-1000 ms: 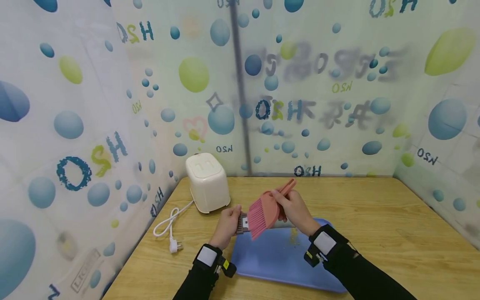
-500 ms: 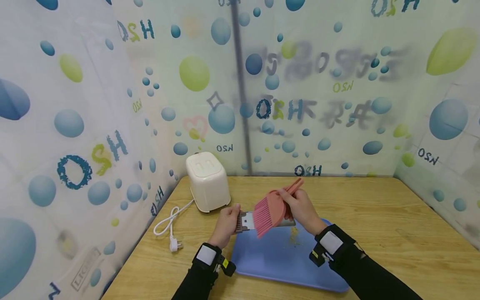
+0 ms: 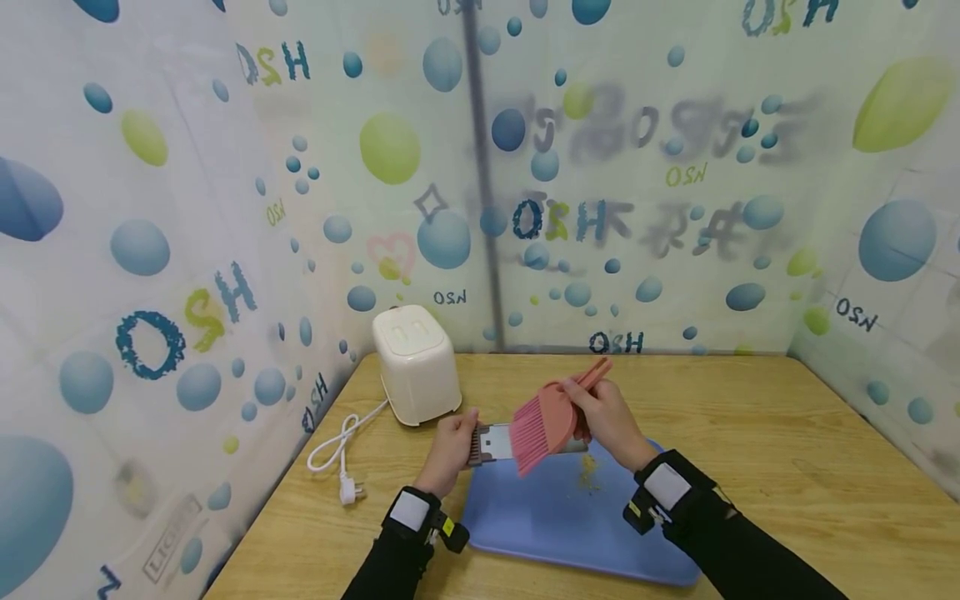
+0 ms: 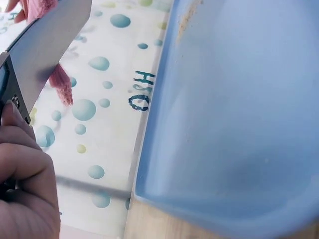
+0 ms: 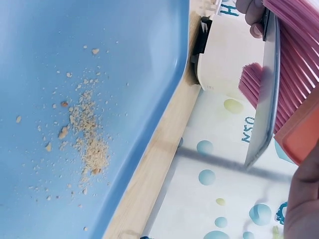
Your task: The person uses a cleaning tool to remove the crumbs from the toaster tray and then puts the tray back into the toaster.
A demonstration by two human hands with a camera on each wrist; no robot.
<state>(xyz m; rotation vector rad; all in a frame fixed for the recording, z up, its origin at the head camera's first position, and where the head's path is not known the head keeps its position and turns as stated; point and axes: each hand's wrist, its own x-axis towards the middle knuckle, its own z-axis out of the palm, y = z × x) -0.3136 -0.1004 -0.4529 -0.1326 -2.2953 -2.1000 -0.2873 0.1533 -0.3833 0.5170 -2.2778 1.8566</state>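
My left hand (image 3: 448, 454) grips the dark ribbed end of a flat metal crumb tray (image 3: 495, 442), held above a blue tray (image 3: 540, 529). In my right hand (image 3: 611, 425) is a pink brush (image 3: 553, 417), pinched at its handle between thumb and fingers. The bristles (image 3: 529, 433) lie across the crumb tray and hide its middle. In the right wrist view, bristle tips (image 5: 250, 82) also show past the far side of the crumb tray (image 5: 266, 94). Beige crumbs (image 5: 89, 132) lie in a loose heap on the blue tray.
A cream toaster (image 3: 416, 367) stands behind my left hand on the wooden table (image 3: 787, 467). Its white cord (image 3: 330, 450) and plug (image 3: 348, 490) lie to its left. Patterned curtains (image 3: 645, 167) close off the back and sides.
My right hand and the brush have moved a little to the right along the crumb tray, uncovering more of its left part. The left hand has barely moved.
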